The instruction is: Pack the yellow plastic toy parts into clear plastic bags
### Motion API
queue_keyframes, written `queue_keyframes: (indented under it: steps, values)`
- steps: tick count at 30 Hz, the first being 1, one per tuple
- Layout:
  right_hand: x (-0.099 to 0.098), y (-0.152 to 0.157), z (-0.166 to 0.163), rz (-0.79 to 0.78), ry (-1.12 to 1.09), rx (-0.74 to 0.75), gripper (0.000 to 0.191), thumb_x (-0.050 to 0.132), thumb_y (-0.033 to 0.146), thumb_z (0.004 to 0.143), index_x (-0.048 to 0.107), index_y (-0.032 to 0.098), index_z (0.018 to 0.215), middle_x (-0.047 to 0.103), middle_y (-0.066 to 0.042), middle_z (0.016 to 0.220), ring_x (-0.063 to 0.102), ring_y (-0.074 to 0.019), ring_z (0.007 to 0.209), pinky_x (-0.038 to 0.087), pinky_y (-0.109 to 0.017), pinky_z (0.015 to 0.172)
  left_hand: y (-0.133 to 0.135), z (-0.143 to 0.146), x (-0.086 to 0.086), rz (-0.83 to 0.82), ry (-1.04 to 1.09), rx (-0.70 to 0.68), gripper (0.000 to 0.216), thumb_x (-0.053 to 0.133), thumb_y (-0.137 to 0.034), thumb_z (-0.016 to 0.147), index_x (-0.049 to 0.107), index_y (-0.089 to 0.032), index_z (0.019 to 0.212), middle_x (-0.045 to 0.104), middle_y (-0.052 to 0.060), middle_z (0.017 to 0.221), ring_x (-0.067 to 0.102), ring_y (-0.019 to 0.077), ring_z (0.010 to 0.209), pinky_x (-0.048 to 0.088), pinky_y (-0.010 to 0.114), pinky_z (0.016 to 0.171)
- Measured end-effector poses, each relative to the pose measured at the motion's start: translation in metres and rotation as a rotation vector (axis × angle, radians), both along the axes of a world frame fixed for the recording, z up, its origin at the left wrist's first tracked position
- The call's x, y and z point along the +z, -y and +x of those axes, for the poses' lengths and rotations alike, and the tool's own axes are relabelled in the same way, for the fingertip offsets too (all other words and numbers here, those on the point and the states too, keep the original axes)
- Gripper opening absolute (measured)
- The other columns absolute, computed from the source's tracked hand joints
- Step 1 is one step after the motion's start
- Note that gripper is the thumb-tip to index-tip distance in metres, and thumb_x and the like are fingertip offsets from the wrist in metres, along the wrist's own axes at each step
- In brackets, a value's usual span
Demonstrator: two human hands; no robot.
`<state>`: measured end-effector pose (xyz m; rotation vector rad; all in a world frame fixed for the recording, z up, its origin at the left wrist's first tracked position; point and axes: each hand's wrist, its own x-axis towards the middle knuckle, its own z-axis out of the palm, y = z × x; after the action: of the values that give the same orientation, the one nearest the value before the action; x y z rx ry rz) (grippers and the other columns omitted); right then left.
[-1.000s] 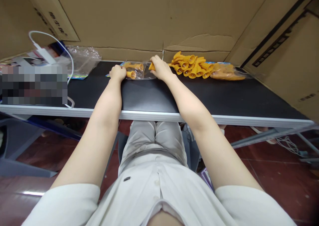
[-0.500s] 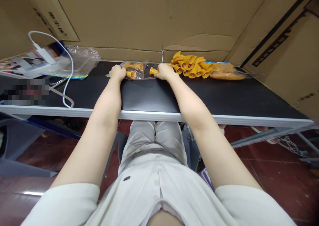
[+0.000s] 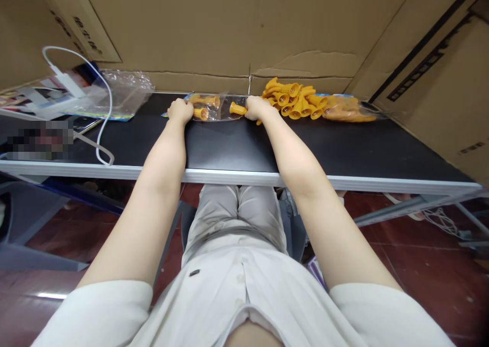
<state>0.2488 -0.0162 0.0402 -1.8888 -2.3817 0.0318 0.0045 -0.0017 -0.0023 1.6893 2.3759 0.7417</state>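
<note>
My left hand (image 3: 181, 111) is closed on the left part of a clear plastic bag (image 3: 225, 113) lying on the table. Two yellow plastic pieces with flared, hollow ends show inside the bag, partly under my fingers. My right hand (image 3: 256, 108) is closed around another yellow plastic piece (image 3: 237, 109), its flared end pointing left over the bag's right part. A bit of yellow also shows below the right hand's fingers. Just right of that hand lies a pile of similar yellow pieces (image 3: 294, 100). My fingertips are mostly hidden.
A filled clear bag of yellow pieces (image 3: 347, 108) lies right of the pile. At left are empty clear bags (image 3: 128, 95), a white cable (image 3: 110, 89), and papers (image 3: 42, 102). Cardboard walls (image 3: 183, 31) stand behind and at the sides of the black table (image 3: 229, 151).
My right hand has shifted slightly right, so more of the yellow piece shows left of its fingers. My left hand and the bag have stayed in place.
</note>
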Motion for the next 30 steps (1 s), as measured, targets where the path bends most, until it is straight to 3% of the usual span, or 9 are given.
queue_keyframes:
  steps: [5, 11, 14, 19, 23, 27, 30]
  values:
    - [-0.001, 0.0, -0.001, 0.03, -0.013, -0.005, 0.047, 0.057, 0.004, 0.095, 0.07, 0.008, 0.141, 0.072, -0.023, 0.147, 0.068, -0.0397, 0.141, 0.051, -0.06, 0.121, -0.003, -0.002, -0.002, 0.019, 0.012, -0.001, 0.059, 0.043, -0.026, 0.1, 0.077, -0.009, 0.146, 0.069, 0.026, 0.155, 0.06, 0.0421, 0.152, 0.045, 0.055, 0.13]
    - [-0.006, -0.006, -0.003, 0.132, -0.052, -0.004, 0.044, 0.054, 0.003, 0.095, 0.068, 0.009, 0.137, 0.07, -0.022, 0.15, 0.064, -0.0399, 0.145, 0.026, -0.074, 0.133, -0.003, 0.002, 0.0, 0.01, -0.048, -0.031, 0.057, 0.043, -0.023, 0.1, 0.078, -0.006, 0.141, 0.071, 0.027, 0.151, 0.062, 0.0416, 0.15, 0.048, 0.05, 0.127]
    - [-0.007, -0.006, -0.004, 0.146, -0.073, 0.002, 0.042, 0.053, 0.004, 0.096, 0.068, 0.01, 0.135, 0.07, -0.021, 0.15, 0.063, -0.0394, 0.145, 0.02, -0.076, 0.134, -0.001, 0.007, 0.003, 0.016, -0.072, -0.055, 0.057, 0.041, -0.025, 0.101, 0.078, -0.006, 0.141, 0.071, 0.027, 0.151, 0.063, 0.0411, 0.149, 0.047, 0.048, 0.128]
    - [-0.01, -0.011, -0.002, 0.145, -0.092, -0.016, 0.04, 0.053, 0.007, 0.098, 0.069, 0.009, 0.135, 0.07, -0.023, 0.148, 0.064, -0.0403, 0.143, 0.02, -0.075, 0.133, -0.001, 0.016, 0.005, 0.07, -0.027, -0.081, 0.053, 0.043, -0.032, 0.103, 0.079, -0.013, 0.136, 0.072, 0.023, 0.151, 0.062, 0.0396, 0.149, 0.044, 0.045, 0.13]
    - [-0.015, -0.018, 0.001, 0.164, -0.116, -0.002, 0.038, 0.057, 0.018, 0.102, 0.07, 0.01, 0.137, 0.073, -0.022, 0.143, 0.066, -0.0429, 0.14, 0.019, -0.08, 0.131, -0.003, 0.022, 0.004, 0.117, -0.04, -0.127, 0.05, 0.047, -0.036, 0.104, 0.077, -0.014, 0.137, 0.063, 0.023, 0.16, 0.057, 0.0405, 0.153, 0.039, 0.045, 0.134]
    - [-0.016, -0.019, 0.002, 0.127, -0.136, -0.004, 0.039, 0.058, 0.021, 0.103, 0.071, 0.01, 0.138, 0.073, -0.024, 0.145, 0.065, -0.0446, 0.142, 0.018, -0.08, 0.132, -0.004, 0.028, 0.004, 0.145, -0.04, -0.302, 0.06, 0.041, -0.033, 0.106, 0.067, -0.012, 0.156, 0.057, 0.021, 0.169, 0.05, 0.0339, 0.161, 0.034, 0.04, 0.136]
    - [-0.015, -0.018, 0.002, 0.117, -0.141, -0.021, 0.04, 0.058, 0.018, 0.102, 0.07, 0.01, 0.139, 0.072, -0.025, 0.147, 0.064, -0.0457, 0.144, 0.019, -0.08, 0.132, -0.004, 0.032, 0.006, 0.051, -0.021, -0.421, 0.066, 0.034, -0.031, 0.11, 0.056, -0.011, 0.168, 0.052, 0.015, 0.175, 0.046, 0.03, 0.165, 0.032, 0.04, 0.137]
